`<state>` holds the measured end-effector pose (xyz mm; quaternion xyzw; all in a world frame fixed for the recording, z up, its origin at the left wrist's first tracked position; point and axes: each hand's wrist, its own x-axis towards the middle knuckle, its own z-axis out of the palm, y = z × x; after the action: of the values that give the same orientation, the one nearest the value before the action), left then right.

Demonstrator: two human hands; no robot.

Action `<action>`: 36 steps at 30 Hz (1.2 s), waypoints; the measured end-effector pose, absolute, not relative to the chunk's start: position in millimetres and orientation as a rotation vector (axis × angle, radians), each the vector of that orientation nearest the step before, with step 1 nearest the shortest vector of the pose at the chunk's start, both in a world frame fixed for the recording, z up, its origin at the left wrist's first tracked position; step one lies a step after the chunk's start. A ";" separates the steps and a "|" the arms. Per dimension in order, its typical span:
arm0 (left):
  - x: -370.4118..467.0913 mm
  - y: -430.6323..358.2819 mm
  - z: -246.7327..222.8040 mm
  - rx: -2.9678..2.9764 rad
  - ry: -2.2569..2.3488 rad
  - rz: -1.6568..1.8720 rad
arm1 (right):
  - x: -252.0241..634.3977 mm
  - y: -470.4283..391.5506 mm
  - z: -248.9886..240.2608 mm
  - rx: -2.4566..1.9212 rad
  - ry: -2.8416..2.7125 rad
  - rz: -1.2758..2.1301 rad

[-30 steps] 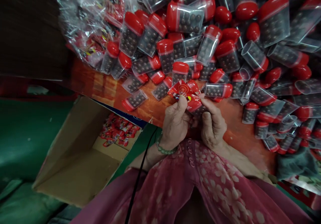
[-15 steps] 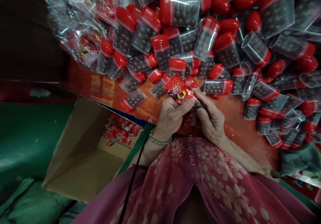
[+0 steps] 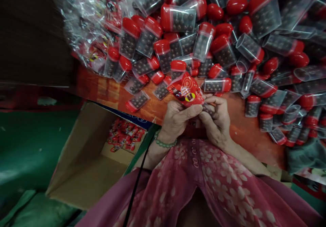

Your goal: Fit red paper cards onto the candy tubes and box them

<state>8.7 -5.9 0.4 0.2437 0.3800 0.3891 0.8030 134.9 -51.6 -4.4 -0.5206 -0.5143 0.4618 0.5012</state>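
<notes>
My left hand (image 3: 177, 116) grips a small red printed packet (image 3: 187, 90), thumb pressed across its lower edge. Close against it, my right hand (image 3: 216, 120) pinches a clear container of dark balls (image 3: 208, 109), which meets the packet's lower right end. Most of that container is hidden by my fingers and the packet, so I cannot tell how far it sits inside. Just beyond my hands lie red-capped clear tubs of dark balls, one of them a tub (image 3: 217, 84) lying on its side.
A heap of red-capped tubs (image 3: 224, 50) covers the far and right parts of the reddish table (image 3: 244, 128). Clear plastic packaging (image 3: 86, 23) with red prints lies at the far left. Below the table's left edge, a cardboard box (image 3: 76, 166) holds several red packets (image 3: 124, 135).
The red packet now looks fuller and shows more of its printed face. My right fingers have curled in closer around the container. The camera view has shifted slightly.
</notes>
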 end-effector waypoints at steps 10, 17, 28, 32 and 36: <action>3.4 -3.6 3.9 0.505 0.898 1.061 | 135.9 -57.1 -3.7 -1.369 -1.536 0.777; 1.0 -7.1 0.7 0.574 0.913 0.917 | 136.9 -57.1 3.2 -1.345 -1.295 1.151; 2.3 -0.4 -2.3 0.540 0.935 1.106 | 139.6 -47.3 4.7 -1.441 -1.510 0.920; 4.6 1.8 -6.6 0.564 1.015 1.111 | 140.5 -46.7 -1.1 -1.456 -1.664 0.674; 3.7 1.3 -9.5 0.629 1.093 1.065 | 144.1 -43.1 1.5 -1.437 -1.661 0.730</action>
<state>3.7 1.3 -9.5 0.2801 0.4866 0.4742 0.6782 144.1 -43.1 1.5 -0.5685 -0.6572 0.2890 0.4016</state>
